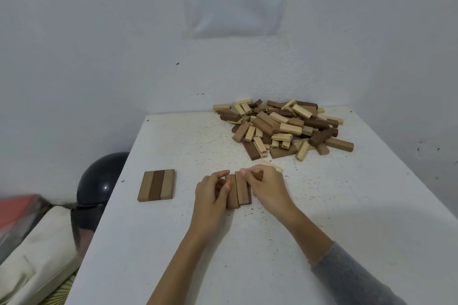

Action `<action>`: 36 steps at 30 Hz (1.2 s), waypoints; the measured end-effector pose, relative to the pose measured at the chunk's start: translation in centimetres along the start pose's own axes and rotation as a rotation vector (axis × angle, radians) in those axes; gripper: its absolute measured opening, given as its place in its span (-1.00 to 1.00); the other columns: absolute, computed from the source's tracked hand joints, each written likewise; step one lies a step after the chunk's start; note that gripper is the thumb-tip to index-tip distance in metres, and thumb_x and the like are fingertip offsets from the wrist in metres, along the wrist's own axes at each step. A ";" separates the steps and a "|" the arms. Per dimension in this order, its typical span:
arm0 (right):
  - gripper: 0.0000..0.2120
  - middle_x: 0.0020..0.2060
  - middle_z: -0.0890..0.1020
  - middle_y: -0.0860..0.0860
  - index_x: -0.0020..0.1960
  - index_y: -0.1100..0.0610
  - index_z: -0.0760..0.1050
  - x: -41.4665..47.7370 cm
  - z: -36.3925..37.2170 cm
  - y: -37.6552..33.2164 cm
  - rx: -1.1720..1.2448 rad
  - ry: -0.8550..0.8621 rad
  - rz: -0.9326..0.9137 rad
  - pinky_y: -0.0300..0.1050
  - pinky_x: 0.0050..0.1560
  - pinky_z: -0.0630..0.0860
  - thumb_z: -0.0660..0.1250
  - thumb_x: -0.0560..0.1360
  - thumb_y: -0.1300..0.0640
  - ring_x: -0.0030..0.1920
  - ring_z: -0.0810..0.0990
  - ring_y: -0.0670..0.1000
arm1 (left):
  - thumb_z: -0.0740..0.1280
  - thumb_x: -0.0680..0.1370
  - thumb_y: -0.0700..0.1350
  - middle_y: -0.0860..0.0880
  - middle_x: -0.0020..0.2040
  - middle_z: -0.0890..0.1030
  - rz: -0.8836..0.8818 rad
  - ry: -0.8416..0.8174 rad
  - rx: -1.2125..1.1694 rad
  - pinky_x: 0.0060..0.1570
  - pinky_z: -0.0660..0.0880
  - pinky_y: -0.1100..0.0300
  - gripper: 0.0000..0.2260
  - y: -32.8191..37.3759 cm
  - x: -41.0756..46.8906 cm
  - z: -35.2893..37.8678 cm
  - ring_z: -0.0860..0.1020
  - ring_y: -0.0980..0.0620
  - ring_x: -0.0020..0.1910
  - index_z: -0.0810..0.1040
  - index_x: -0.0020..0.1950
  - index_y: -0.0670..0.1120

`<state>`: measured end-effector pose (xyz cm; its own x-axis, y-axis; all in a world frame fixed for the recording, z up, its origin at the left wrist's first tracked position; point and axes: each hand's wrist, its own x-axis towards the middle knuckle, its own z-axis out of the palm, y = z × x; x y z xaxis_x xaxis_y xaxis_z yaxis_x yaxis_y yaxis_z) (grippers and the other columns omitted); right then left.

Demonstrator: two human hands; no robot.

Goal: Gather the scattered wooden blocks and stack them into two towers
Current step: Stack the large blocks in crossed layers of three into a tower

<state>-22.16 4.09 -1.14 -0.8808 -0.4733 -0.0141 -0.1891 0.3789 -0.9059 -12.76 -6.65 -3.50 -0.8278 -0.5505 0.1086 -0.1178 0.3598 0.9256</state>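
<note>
Head view.

1. Table (pixel 173 242): one, white and speckled, set against a white wall.
2. Loose pile (pixel 282 126): one heap of wooden blocks at the far right of the table, in pale, mid-brown and dark tones. The blocks overlap too much to count.
3. Finished row (pixel 156 185): three blocks lying flat and touching side by side, at the near left. The order is light, dark, light.
4. Held blocks (pixel 241 188): three long faces show between my hands, packed side by side near the table centre. Any further blocks are hidden by my fingers.
5. My left hand (pixel 213 193): fingers curled round the left side of the held blocks, thumb pressed on top.
6. My right hand (pixel 269 187): fingers curled and pinching the right side, with a dark block end showing inside the grip.
7. Pale block (pixel 273 166): one, flat, just beyond my right hand.
8. Off the table, left: one black helmet (pixel 101 181). On the wall: one printed sheet (pixel 235 0).
</note>
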 end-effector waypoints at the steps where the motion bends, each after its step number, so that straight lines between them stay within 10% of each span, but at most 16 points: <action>1: -0.80 -0.21 0.58 -0.06 0.02 0.18 0.61 -0.1 0.1 0.0 -0.058 -0.010 -0.010 -0.32 -0.19 0.39 0.29 0.58 0.07 -0.16 0.53 -0.08 | 0.25 0.62 -0.21 -0.02 0.08 0.51 0.003 0.012 0.005 0.10 0.48 0.18 -0.77 -0.2 0.0 0.2 0.51 0.04 0.10 0.48 0.20 0.08; 8: -0.58 0.20 0.44 0.00 0.44 -0.03 0.28 -0.9 -0.2 0.1 0.257 -0.177 0.161 -0.27 0.00 0.30 0.11 0.60 -0.03 0.11 0.37 -0.10 | 0.20 0.64 -0.17 0.03 0.12 0.45 -0.036 0.107 -0.145 0.02 0.51 0.25 -0.76 -0.3 -0.8 0.8 0.50 0.17 0.02 0.48 0.11 0.19; 12: -0.57 0.32 0.36 0.03 0.32 -0.06 0.43 -1.7 -0.6 0.2 0.373 -0.161 0.174 -0.04 0.37 0.24 0.05 0.50 0.03 0.37 0.30 -0.03 | 0.14 0.57 -0.02 0.13 0.17 0.53 -0.012 0.105 -0.101 0.20 0.47 0.12 -0.73 -0.5 -1.0 0.4 0.49 0.19 0.17 0.51 0.23 0.10; 16: -0.73 0.04 0.48 -0.03 0.26 -0.02 0.41 -2.4 -0.4 1.2 0.263 0.057 0.019 -0.44 -0.05 0.43 0.15 0.61 0.20 -0.01 0.46 -0.19 | 0.09 0.58 0.05 0.11 0.25 0.47 0.015 -0.020 -0.035 0.29 0.37 0.16 -0.62 -0.9 -1.1 -0.1 0.39 0.18 0.28 0.41 0.38 0.15; 25: -0.83 -0.06 0.47 -0.04 0.06 0.13 0.64 -3.2 1.0 4.0 -0.356 0.433 -0.199 -0.15 -0.04 0.40 0.36 0.53 0.09 0.00 0.30 -0.08 | 0.20 0.65 -0.10 0.03 0.19 0.51 0.103 -0.079 0.064 0.24 0.25 0.46 -0.67 -1.7 -1.1 -0.1 0.29 0.28 0.28 0.36 0.39 0.17; 31: -0.22 -0.03 0.41 -0.03 0.40 0.13 0.41 -4.5 0.6 3.9 -0.532 0.231 -0.270 -0.06 0.03 0.40 0.16 0.35 -0.35 -0.01 0.38 0.00 | 0.24 0.63 -0.20 0.24 0.15 0.44 0.184 -0.072 0.160 0.14 0.27 0.44 -0.60 -1.4 -1.4 -0.3 0.22 0.39 0.20 0.32 0.35 0.22; 36: -0.30 0.27 0.36 -0.25 0.44 -0.07 0.28 -4.0 -0.1 3.8 -0.447 0.046 -0.258 -0.26 0.23 0.08 0.10 0.31 -0.22 0.29 0.27 -0.15 | 0.35 0.54 0.08 0.27 0.09 0.45 0.205 -0.069 0.245 0.08 0.24 0.39 -0.60 -0.8 -1.5 -0.2 0.24 0.34 0.15 0.36 0.35 0.18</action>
<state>-19.41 7.50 -4.51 -0.7974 -0.5646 0.2132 -0.5606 0.5621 -0.6080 -11.27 -6.25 -4.37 -0.8822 -0.3985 0.2507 -0.0669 0.6332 0.7711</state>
